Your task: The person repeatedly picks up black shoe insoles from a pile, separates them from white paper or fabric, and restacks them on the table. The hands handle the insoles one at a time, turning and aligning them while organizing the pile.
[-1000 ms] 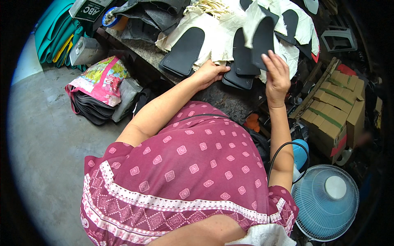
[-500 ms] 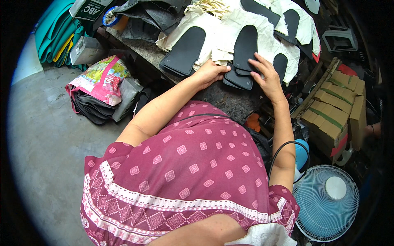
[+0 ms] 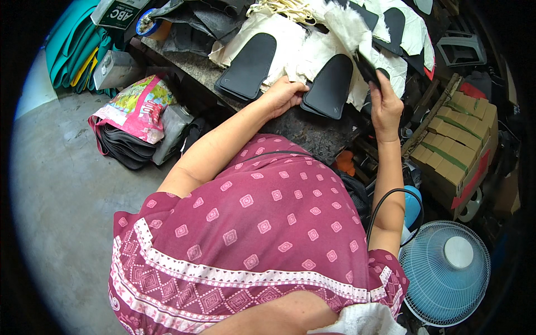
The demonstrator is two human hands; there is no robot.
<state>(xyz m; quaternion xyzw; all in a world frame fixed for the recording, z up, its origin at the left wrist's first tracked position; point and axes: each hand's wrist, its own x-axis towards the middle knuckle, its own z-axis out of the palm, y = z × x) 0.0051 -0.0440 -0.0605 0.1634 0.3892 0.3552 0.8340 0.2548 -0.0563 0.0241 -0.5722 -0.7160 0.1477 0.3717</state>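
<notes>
My right hand (image 3: 386,109) is raised over the right side of the bench, its thumb and fingers closed on the end of a black insole (image 3: 367,69). This piece is tilted nearly edge-on, with cream cloth (image 3: 349,25) hanging from its far end. My left hand (image 3: 285,96) rests by the bench's near edge, fingers curled and thumb at the left edge of a small stack of black insoles (image 3: 330,89). To its left lies another stack of black insoles (image 3: 248,64), partly over cream cloth (image 3: 287,36).
Dark material sheets (image 3: 204,25) and a blue-rimmed tub (image 3: 153,25) sit at the bench's far left. On the floor stands a pink bag (image 3: 137,111) with black pieces. At right are cardboard boxes (image 3: 460,134) and a blue fan (image 3: 445,273); a black cable (image 3: 385,198) crosses my right forearm.
My right hand has lifted an insole with its cloth off the stack and moved it rightward, tilting it up. The insoles beneath are uncovered. My left hand has stayed by the stack.
</notes>
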